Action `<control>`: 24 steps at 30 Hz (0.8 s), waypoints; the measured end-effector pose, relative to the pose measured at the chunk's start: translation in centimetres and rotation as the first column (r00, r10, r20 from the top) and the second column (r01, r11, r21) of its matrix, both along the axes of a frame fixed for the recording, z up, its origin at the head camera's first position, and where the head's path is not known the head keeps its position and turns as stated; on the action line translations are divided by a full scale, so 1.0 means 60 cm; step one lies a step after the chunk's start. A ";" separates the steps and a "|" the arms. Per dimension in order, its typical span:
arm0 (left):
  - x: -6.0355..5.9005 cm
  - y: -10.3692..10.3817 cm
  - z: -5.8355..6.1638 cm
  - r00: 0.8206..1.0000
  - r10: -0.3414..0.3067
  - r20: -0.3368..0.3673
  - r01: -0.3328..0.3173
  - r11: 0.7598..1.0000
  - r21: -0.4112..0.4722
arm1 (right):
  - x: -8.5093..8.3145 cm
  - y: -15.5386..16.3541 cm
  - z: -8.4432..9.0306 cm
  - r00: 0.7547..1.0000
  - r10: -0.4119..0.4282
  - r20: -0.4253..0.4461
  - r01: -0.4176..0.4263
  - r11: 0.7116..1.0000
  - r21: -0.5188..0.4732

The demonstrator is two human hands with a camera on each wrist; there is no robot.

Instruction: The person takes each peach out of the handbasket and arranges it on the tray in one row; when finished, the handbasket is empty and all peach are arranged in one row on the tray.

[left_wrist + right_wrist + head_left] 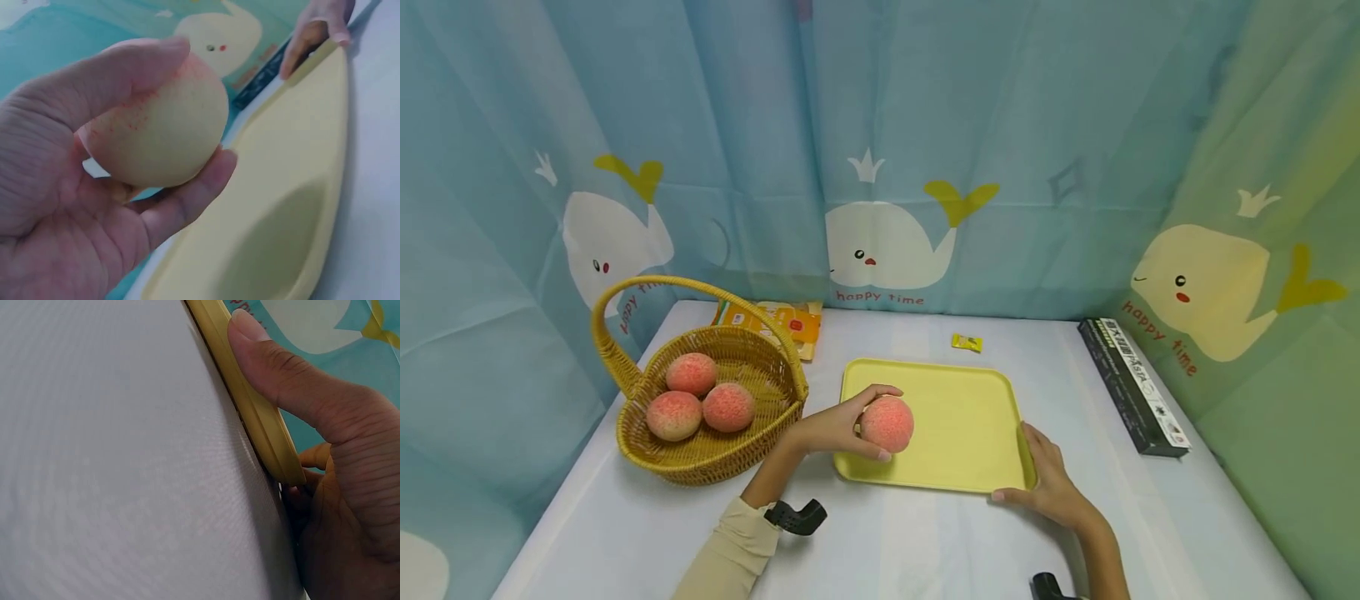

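A person's left hand [831,429] curls thumb and fingers round a pink peach [887,423], holding it over the near-left part of a yellow tray [955,417] on the white tabletop [925,542]. The right hand [1052,487] grips the tray's near-right corner, thumb pressed along the rim; the fingers appear tucked beneath the edge, though the wrist view is too close to be certain. Left of the peach-holding grip, a wicker basket [715,462] holds three more peaches [700,398]. Well to the right of the tray grip lies a long black box [1131,383].
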State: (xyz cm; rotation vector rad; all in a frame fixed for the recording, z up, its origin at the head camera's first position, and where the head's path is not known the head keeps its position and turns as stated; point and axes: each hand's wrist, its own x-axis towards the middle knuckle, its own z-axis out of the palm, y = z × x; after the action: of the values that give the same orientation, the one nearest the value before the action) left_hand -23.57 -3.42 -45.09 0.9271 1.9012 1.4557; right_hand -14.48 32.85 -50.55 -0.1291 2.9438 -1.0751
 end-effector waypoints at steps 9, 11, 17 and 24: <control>-0.014 0.072 -0.030 0.992 0.111 -0.066 -0.117 0.989 -0.091 | 0.002 -0.002 0.002 1.000 -0.004 -0.002 0.004 1.000 -0.008; -0.017 0.084 -0.035 0.989 0.133 -0.058 -0.139 0.985 -0.101 | 0.001 -0.003 0.001 1.000 -0.004 -0.001 0.004 1.000 -0.008; -0.026 0.120 -0.044 0.980 0.190 -0.057 -0.196 0.975 -0.104 | -0.001 -0.003 0.001 1.000 0.002 -0.011 -0.002 1.000 -0.006; -0.032 0.159 -0.045 0.975 0.204 -0.094 -0.214 0.970 -0.112 | 0.002 0.000 0.000 1.000 0.014 -0.025 -0.014 1.000 -0.023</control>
State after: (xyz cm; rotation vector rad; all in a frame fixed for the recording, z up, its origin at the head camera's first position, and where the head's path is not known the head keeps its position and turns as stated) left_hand -25.50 6.11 -47.80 0.7583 2.1774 1.4182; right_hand -14.33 32.88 -50.53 -0.1640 2.9484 -1.1142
